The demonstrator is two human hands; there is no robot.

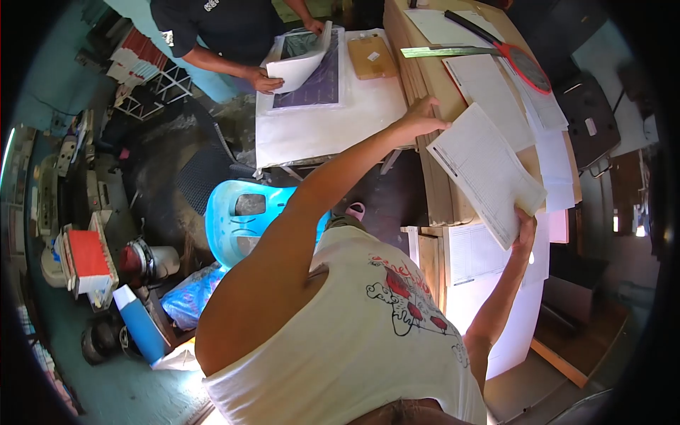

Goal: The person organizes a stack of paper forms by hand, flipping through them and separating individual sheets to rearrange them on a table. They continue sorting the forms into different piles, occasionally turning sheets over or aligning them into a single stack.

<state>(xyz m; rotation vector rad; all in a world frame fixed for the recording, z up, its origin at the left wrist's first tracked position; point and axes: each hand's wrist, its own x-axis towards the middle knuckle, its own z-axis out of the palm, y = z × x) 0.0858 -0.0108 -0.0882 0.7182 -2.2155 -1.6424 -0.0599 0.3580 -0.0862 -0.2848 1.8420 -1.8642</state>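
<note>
My right hand (pixel 524 230) grips the lower right corner of a stack of printed forms (pixel 489 173), white with ruled tables. The forms are held tilted above a wooden-topped surface. My left hand (pixel 423 119) is at their upper left edge, its fingers apart and one tip at the paper's edge. Whether that tip presses on the paper is hard to make out. Under and beyond the held forms lie more printed sheets (pixel 489 95). A red and black electric fly swatter (pixel 524 67) and a green-edged ruler-like strip (pixel 446 52) rest on them.
Across a white-covered table (pixel 361 127), another person (pixel 219 35) holds open a thick white booklet (pixel 297 67). A brown package (pixel 372 57) lies there too. A blue plastic chair (pixel 227 209) stands at my left. Stacked books (pixel 88 251) and a blue binder (pixel 139 326) are further left.
</note>
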